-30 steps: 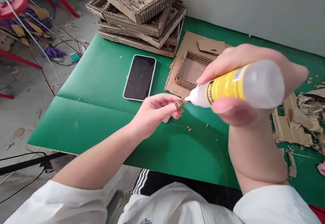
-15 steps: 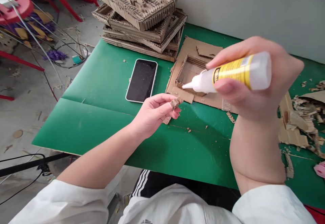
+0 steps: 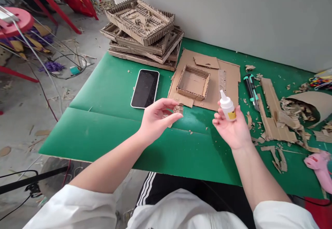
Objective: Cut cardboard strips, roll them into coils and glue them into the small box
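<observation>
Left hand [image 3: 153, 120]: we had a small corrugated cardboard piece [image 3: 177, 109] pinched between thumb and fingers above the bench [image 3: 111, 135], on our side of the box. Probably a light pinch to leave the fluted end clear.
Cardboard piece: that fluted end seemed to face us, one side poking out rightward. Fingers hid too much for us to call its long axis.
Right hand [image 3: 234, 130]: palm turned up, fingers wrapped around a glue bottle [image 3: 228, 110], well apart from our other hand.
Glue bottle: long axis looked close to upright, leaning a bit left, nozzle [image 3: 222, 94] up. Our guess: held that way so it wouldn't drip.
Lidless cardboard box [image 3: 190, 94]: sat on a cardboard sheet [image 3: 228, 66], maybe to keep glue off our bench tbh.
Utility knife [image 3: 250, 89]: lay right of the sheet, blade end toward us, seemingly parked within easy reach.
Phone [image 3: 145, 88]: lay flat, left of the box.
</observation>
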### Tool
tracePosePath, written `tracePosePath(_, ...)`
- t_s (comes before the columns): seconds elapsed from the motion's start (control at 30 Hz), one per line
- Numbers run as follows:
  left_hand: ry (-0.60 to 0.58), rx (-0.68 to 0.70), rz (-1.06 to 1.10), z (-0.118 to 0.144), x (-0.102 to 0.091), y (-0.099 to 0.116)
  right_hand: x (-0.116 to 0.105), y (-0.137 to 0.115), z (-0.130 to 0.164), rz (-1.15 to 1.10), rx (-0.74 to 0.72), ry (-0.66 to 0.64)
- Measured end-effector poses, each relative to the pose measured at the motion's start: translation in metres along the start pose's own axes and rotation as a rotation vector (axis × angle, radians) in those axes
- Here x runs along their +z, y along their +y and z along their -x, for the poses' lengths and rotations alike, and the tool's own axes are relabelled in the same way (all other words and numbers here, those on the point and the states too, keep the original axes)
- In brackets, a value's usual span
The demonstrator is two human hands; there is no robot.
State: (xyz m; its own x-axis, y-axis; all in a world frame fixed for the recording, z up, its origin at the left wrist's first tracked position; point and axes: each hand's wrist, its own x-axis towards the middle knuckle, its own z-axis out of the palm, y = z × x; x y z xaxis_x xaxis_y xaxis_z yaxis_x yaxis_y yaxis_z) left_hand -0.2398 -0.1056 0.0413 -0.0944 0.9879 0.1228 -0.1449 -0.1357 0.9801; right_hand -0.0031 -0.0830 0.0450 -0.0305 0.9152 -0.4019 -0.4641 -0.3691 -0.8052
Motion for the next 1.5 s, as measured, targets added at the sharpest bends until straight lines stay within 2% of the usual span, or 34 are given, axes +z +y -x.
tracePosePath(0.07, 0.006, 0.138, -0.146, 0.002, 0.001, -0.001, -0.013, 0.012, 0.008, -0.003, 0.009, 0.029)
tracePosePath(0.17, -0.009, 0.32, -0.3, 0.003, 0.002, -0.002, -0.029, 0.02, 0.014, 0.137, -0.15, 0.058)
tracePosePath(0.37, -0.029, 0.504, -0.461, 0.003, 0.0, -0.006, -0.045, 0.025, 0.013, 0.89, -0.353, 0.254)
tracePosePath(0.43, -0.038, 0.528, -0.467, 0.003, 0.0, -0.007, -0.048, 0.028, 0.011, 1.05, -0.412, 0.282)
tracePosePath(0.6, -0.032, 0.539, -0.487, 0.003, 0.002, -0.007, -0.053, 0.032, 0.006, 1.083, -0.474, 0.34)
tracePosePath(0.77, -0.033, 0.629, -0.548, 0.003, 0.004, -0.007, -0.051, 0.031, 0.01, 1.155, -0.516, 0.369)
tracePosePath(0.83, -0.027, 0.663, -0.585, 0.003, 0.004, -0.007, -0.05, 0.032, 0.021, 1.137, -0.645, 0.405)
tracePosePath(0.93, -0.023, 0.684, -0.644, 0.003, 0.005, -0.007, -0.04, 0.035, 0.045, 1.01, -1.05, 0.547)
tracePosePath(0.97, -0.032, 0.687, -0.659, 0.003, 0.005, -0.006, -0.034, 0.036, 0.052, 0.997, -1.143, 0.505)
tracePosePath(1.03, -0.062, 0.692, -0.678, 0.004, 0.006, -0.006, -0.017, 0.036, 0.061, 1.027, -1.159, 0.211)
tracePosePath(1.1, -0.096, 0.688, -0.682, 0.004, 0.006, -0.006, 0.003, 0.033, 0.06, 1.047, -1.054, -0.073)
tracePosePath(1.2, -0.137, 0.666, -0.673, 0.004, 0.006, -0.005, 0.028, 0.027, 0.046, 1.052, -0.901, -0.314)
tracePosePath(1.27, -0.154, 0.648, -0.654, 0.003, 0.006, -0.005, 0.039, 0.025, 0.036, 1.032, -0.868, -0.372)
tracePosePath(1.5, -0.201, 0.536, -0.524, 0.004, 0.006, -0.005, 0.048, 0.025, 0.027, 0.975, -0.91, -0.347)
